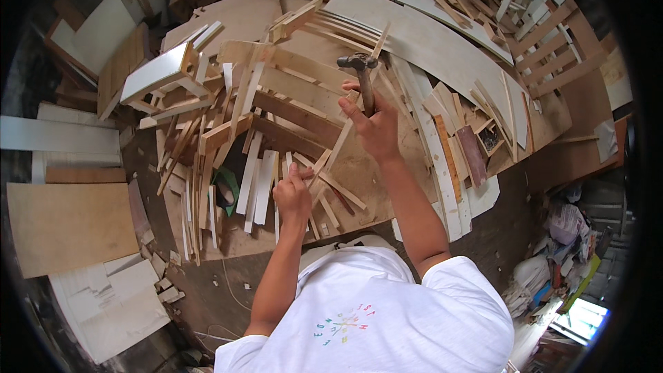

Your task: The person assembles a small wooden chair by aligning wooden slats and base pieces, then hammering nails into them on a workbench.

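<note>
nearest of all, a white shirt (414, 304) is being seen at the lower edge, and past it the left hand (293, 197) is being held low over the near part of the surface (369, 173), beside some white strips (264, 186). its fingers are being kept partly curled, with one being stretched out toward the right; whether anything is being pinched there cannot be told

a little farther out, a hammer (365, 83) is being gripped by the right hand (376, 128), whose fingers are being clenched around the handle. the handle is being pointed away from the body, and the head is being held crosswise at its far end, beyond the fingers. just left of the handle, a pale wooden strip (338, 146) is being crossed by the thumb side of this hand; its long axis is being slanted from near left to far right. the right hand is being placed nearer to it than the left, though whether it is being grasped too is hard to make out. its near end is being lost among other sticks by the left hand

beyond the left hand, a slatted panel (300, 90) is being partly covered by loose pieces, and farthest out a long pale board (414, 24) is being overlapped by scraps
</note>
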